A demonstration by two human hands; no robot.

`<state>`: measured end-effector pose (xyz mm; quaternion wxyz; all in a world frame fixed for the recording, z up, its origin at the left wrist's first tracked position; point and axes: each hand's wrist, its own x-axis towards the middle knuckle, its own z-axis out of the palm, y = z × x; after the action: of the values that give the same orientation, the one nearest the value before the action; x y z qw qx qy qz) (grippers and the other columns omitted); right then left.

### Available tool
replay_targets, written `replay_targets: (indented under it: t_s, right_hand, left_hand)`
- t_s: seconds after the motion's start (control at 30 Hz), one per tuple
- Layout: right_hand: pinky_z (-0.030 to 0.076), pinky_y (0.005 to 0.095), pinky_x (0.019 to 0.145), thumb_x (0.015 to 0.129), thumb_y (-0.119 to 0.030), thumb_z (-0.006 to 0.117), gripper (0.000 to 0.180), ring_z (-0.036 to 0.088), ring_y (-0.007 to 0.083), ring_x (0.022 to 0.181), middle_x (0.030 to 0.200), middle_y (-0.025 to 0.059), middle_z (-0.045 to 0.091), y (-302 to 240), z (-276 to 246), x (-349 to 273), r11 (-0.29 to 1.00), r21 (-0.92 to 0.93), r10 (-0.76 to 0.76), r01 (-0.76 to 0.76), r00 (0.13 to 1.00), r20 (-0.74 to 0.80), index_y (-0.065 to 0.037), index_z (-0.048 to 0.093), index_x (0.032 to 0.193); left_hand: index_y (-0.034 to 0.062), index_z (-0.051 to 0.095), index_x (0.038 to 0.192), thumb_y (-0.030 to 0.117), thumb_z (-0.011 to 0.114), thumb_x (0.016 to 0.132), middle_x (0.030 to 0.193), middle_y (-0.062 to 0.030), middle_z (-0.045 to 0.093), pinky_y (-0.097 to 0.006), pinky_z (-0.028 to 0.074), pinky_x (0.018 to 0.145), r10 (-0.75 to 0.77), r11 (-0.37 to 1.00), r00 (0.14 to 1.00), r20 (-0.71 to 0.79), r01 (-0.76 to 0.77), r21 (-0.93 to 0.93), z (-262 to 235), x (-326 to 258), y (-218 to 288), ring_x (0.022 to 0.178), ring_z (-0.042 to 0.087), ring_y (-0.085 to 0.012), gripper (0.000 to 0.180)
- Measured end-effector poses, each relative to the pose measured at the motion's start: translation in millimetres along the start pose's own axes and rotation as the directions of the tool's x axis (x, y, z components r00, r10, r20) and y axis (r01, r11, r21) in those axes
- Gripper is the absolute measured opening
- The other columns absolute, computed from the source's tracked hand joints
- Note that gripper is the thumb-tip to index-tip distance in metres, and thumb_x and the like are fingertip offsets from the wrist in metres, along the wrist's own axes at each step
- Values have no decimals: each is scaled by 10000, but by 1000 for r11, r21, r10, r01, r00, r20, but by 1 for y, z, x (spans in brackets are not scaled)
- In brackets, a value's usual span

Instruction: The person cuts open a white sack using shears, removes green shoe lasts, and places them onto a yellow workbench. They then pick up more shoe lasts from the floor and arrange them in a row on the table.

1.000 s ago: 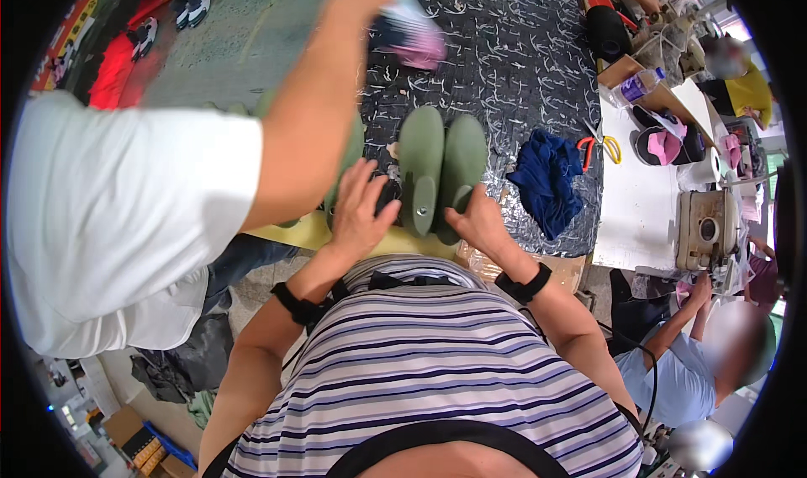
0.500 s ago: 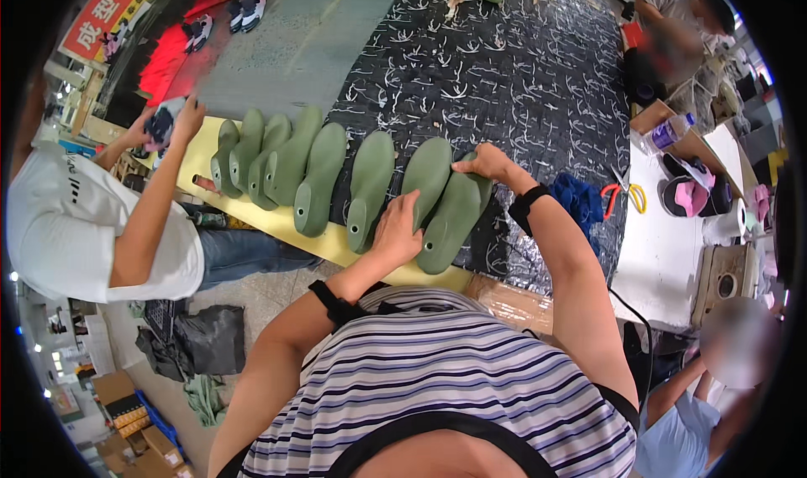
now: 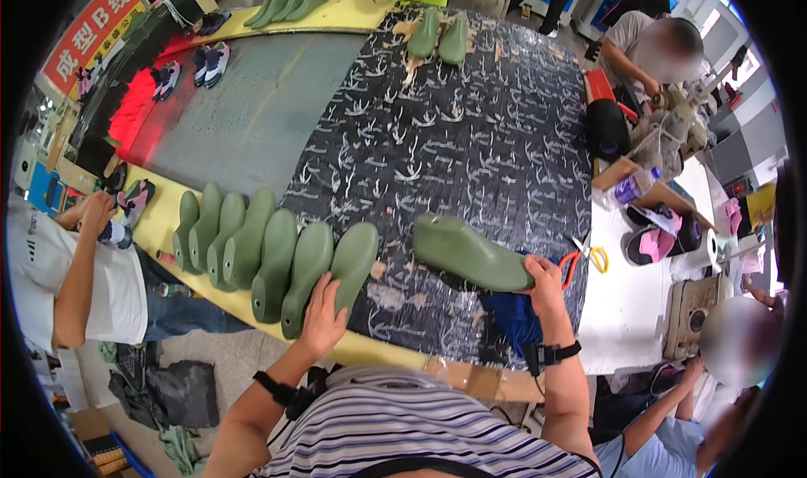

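My right hand [image 3: 546, 286] grips a green shoe last [image 3: 471, 255] by its narrow toe end. The last lies on its side, its wide heel end pointing left, above the black covered tabletop [image 3: 454, 158]; whether it touches cannot be told. To the left, several green shoe lasts lean together in a row along the yellow table edge [image 3: 382, 353]. My left hand [image 3: 321, 320] has its fingers spread and laid against the lower part of the rightmost last [image 3: 355, 255] in that row.
Blue cloth [image 3: 511, 318] and scissors [image 3: 595, 258] lie beside my right hand. Two lasts [image 3: 424, 34] lie at the far side. A grey belt [image 3: 244, 116] carries shoes. A co-worker in a white shirt [image 3: 92, 285] handles a shoe at left; other people sit at right.
My right hand has moved one shoe last away from the row to the right and turned it sideways. My left hand now lies on the row's end. The view has shifted.
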<state>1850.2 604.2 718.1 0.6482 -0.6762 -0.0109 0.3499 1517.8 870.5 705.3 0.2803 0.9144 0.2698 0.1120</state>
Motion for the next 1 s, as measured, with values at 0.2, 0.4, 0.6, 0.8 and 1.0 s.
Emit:
replay_targets:
  t_s: [0.2,0.4,0.6,0.8,1.0]
  right_hand:
    - [566,370,638,860,-155,555,290,605,237,815,932,140,579,-29,48,125,883,348,-205,315,925,-319,83,518,1020]
    - [559,343,647,802,0,579,330,625,252,680,825,145,603,-97,106,257,928,312,-204,202,979,-29,103,470,1096]
    - [530,302,600,858,-91,571,280,636,195,701,826,136,629,-25,163,82,998,-22,-31,62,743,669,48,500,1092]
    - [523,286,658,883,-143,551,290,613,146,748,850,103,622,66,61,-131,924,-375,336,-77,631,699,62,530,1087]
    - [526,269,608,891,-177,509,214,622,159,683,786,118,634,163,-40,-274,887,57,449,-458,885,124,23,583,913]
  left_hand:
    - [-17,419,1208,28,631,690,1269,-233,408,-439,397,936,-6,998,1000,-17,5,-58,2,0,4,1145,428,-417,561]
    - [-25,446,1187,28,629,680,1226,-245,448,-435,425,897,0,996,1000,-23,-2,-86,0,7,11,1094,468,-431,541]
    - [-23,428,1207,27,619,690,1219,-247,455,-428,422,900,32,995,999,-42,-35,-92,3,-1,6,1098,469,-426,553]
    - [-14,428,1220,42,605,723,1210,-241,467,-432,370,952,146,989,989,35,-146,-3,18,-1,-1,1107,464,-413,530]
    - [-36,428,1227,35,595,744,1184,-243,487,-413,362,945,177,981,982,60,-181,64,24,2,6,1093,464,-403,516]
